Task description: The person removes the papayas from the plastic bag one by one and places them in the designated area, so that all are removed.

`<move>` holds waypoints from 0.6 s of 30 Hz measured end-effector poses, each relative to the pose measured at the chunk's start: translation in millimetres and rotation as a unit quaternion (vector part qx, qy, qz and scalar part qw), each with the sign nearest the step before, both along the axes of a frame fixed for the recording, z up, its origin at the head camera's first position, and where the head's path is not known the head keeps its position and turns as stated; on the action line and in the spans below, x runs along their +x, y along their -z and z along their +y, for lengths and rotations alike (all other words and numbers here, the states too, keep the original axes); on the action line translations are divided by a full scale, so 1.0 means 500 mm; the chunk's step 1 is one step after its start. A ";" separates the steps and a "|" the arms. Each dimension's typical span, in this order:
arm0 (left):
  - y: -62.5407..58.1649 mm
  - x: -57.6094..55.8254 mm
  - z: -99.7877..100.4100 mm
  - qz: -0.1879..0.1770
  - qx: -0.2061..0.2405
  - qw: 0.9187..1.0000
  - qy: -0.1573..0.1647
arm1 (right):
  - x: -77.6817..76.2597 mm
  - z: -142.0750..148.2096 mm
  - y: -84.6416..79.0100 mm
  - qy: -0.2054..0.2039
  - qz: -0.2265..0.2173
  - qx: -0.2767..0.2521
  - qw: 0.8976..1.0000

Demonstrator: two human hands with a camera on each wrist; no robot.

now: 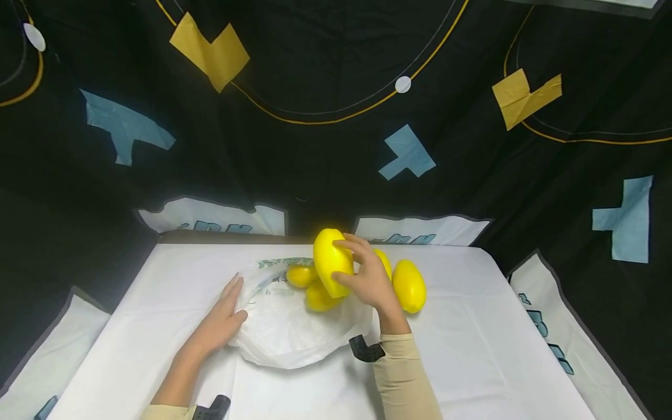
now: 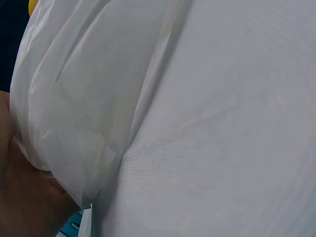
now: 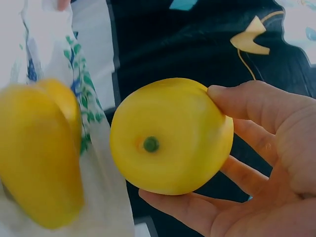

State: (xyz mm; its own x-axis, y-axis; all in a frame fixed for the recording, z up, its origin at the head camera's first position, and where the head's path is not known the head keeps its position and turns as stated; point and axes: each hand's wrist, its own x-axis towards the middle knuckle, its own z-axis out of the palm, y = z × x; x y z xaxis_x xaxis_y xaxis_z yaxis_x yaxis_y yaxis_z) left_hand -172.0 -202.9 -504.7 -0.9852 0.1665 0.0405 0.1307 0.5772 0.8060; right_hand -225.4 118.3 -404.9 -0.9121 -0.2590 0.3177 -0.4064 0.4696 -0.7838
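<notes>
My right hand [image 1: 367, 274] holds a yellow mango [image 1: 331, 256] between thumb and fingers, raised over a white plastic bag [image 1: 294, 335]. In the right wrist view, the held mango [image 3: 170, 138] shows a green stem nub. Two more mangoes lie in the mouth of the bag, a smaller one [image 1: 300, 276] and one partly hidden below the held fruit [image 1: 319, 297]. At the bag's left side rests my left hand [image 1: 223, 318], its fingers straight along the plastic. In the left wrist view, the bag [image 2: 84, 98] covers part of that hand [image 2: 29, 197].
On the white table [image 1: 472, 326], a mango [image 1: 409, 286] lies right of the bag, with another [image 1: 383, 261] partly hidden behind my right hand. Green leafy print [image 3: 84, 89] marks the bag near its opening. A black curtain [image 1: 315, 169] hangs behind the table.
</notes>
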 end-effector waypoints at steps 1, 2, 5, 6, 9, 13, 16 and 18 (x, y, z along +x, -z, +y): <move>0.000 0.000 0.000 0.001 -0.001 1.000 0.000 | 0.000 0.008 -0.001 0.005 0.004 -0.003 1.000; 0.001 -0.001 0.000 0.001 -0.002 1.000 0.001 | -0.001 0.016 0.000 0.011 0.005 -0.005 1.000; 0.002 -0.001 0.000 0.003 -0.005 1.000 0.001 | 0.000 0.039 0.000 0.028 0.006 -0.016 0.999; 0.003 -0.002 -0.001 0.004 -0.006 1.000 0.001 | 0.000 0.046 0.000 0.033 0.006 -0.019 0.999; 0.003 -0.002 0.000 0.004 -0.006 1.000 0.001 | 0.001 0.067 0.000 0.047 0.006 -0.030 0.998; 0.003 -0.003 0.001 0.003 -0.008 1.000 0.001 | 0.000 0.095 0.003 0.066 0.008 -0.052 0.996; 0.002 -0.002 0.002 0.002 -0.007 1.000 0.000 | -0.001 0.114 0.006 0.081 0.013 -0.068 0.994; 0.002 -0.001 0.003 0.001 -0.006 1.000 0.000 | 0.000 0.127 0.008 0.090 0.015 -0.075 0.993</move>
